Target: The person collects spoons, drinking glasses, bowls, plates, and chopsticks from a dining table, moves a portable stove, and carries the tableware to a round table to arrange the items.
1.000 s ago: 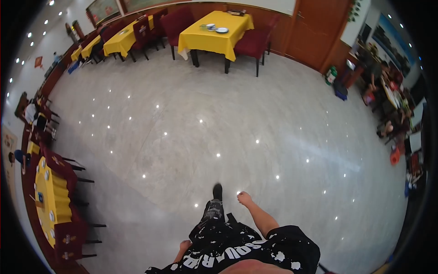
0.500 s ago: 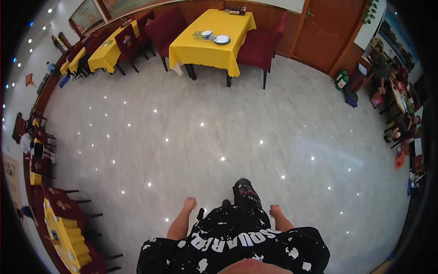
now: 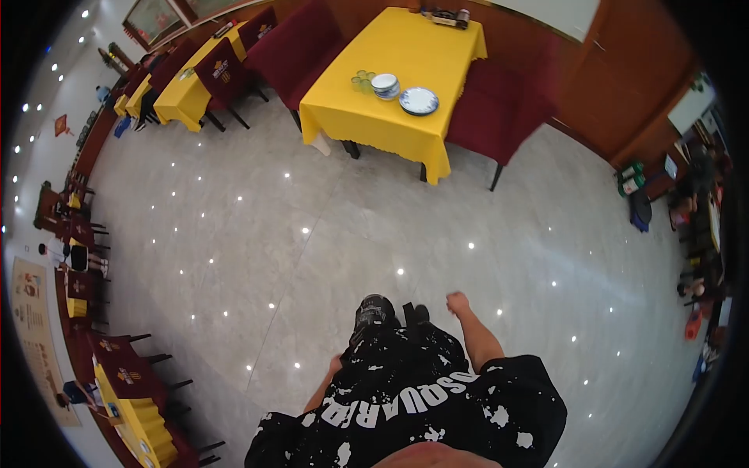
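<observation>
Along the far left wall hangs a poster [image 3: 31,300], with a person [image 3: 56,251] in a white top near it. Below, another person [image 3: 76,392] leans by a table [image 3: 140,421] with a yellow cloth, ringed by maroon chairs [image 3: 125,370]. At the upper left, more yellow-covered tables [image 3: 178,101] run into the distance, and a maroon bench [image 3: 300,51] stands closer in. Lower down, the left hand [image 3: 335,363] shows only partly past the wearer's black shirt [image 3: 425,398], low at the side; I cannot tell whether it is clenched or loose. Ahead stands the near table [image 3: 390,47], draped in yellow and well apart from both hands. On its near end, left to right, are green glasses [image 3: 358,82], stacked bowls [image 3: 385,84] and plates [image 3: 420,101]. Right of centre, the right hand [image 3: 458,303] is out over the grey floor [image 3: 515,242], released, its fingers loosely curled. Further right come a maroon chair [image 3: 499,109], a brown door [image 3: 636,74] and green containers [image 3: 630,179]. At the far right edge, blurred and dark, there seem to be people [image 3: 690,288] seated.
</observation>
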Demonstrator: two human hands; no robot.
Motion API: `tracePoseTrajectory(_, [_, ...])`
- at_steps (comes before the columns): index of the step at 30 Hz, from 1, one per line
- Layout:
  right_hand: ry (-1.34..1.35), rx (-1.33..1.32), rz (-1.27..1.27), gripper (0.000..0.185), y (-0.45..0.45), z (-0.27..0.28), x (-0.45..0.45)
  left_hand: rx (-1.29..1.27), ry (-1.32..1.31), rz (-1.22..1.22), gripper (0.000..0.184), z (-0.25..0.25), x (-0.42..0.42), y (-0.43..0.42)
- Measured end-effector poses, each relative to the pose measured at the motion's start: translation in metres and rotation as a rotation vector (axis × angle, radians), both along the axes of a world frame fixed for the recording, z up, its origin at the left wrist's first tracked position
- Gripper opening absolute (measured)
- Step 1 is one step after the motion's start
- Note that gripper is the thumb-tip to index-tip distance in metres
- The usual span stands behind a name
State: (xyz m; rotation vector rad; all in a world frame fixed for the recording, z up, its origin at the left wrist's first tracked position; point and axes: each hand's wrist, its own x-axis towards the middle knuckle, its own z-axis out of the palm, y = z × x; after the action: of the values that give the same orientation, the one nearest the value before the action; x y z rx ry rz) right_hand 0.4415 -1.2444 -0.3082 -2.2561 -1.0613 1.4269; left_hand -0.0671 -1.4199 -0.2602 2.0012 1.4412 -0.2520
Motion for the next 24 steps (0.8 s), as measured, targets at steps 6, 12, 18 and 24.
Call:
tracePoseTrajectory(6, [0.058,0.266,-0.062,0.031,0.331,0.053,-0.079,-0.422,-0.036,0.578,0.033,-0.002,-0.010,0.108])
tracePoseTrajectory(12, [-0.114,0.635,0.092,0.033,0.509,0.147,-0.172,-0.260,0.127,0.062,0.037,-0.024,-0.079,0.403])
tracePoseTrajectory(18, [-0.075,0.701,0.108,0.043,0.694,0.229,-0.226,0.227,-0.122,0.469,0.039,0.077,-0.016,0.815])
tracePoseTrajectory(24, [-0.249,0.765,0.160,0.045,0.860,0.239,-0.266,0.594,-0.348,0.135,0.060,0.185,0.103,1.063])
